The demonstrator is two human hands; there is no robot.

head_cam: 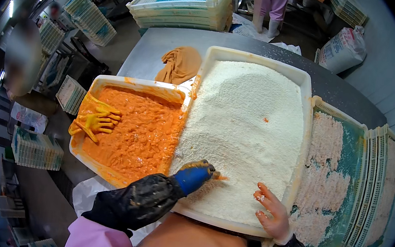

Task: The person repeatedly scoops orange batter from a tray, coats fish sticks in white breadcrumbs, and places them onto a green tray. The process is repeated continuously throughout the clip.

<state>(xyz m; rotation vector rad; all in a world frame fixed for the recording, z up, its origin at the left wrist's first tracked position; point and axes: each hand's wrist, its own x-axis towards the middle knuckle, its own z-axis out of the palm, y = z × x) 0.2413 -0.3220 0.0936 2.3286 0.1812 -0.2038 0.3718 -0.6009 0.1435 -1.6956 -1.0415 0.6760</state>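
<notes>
My left hand (194, 175), in a blue glove with stained fingers, is down at the white crumbs (245, 129) that fill a large white plastic tub (302, 136). A small orange piece (221, 177) shows at its fingertips; whether the fingers grip it is unclear. My right hand (272, 215), in a thin translucent glove dusted with crumbs, is over the tub's near right corner with its fingers apart, holding nothing. To the left, a smaller white tub (93, 174) holds a wet orange mixture (137, 134), with yellow rubber gloves (97, 122) lying at its left side.
Crumb-coated pieces (321, 198) lie on a green-lined tray (354, 157) at the right, beside more upright-looking trays (366, 192). A brown cloth (180, 64) rests on the metal table (155, 44). Stacked white trays (181, 14) stand beyond it. A person in pink trousers (270, 1) stands behind the table.
</notes>
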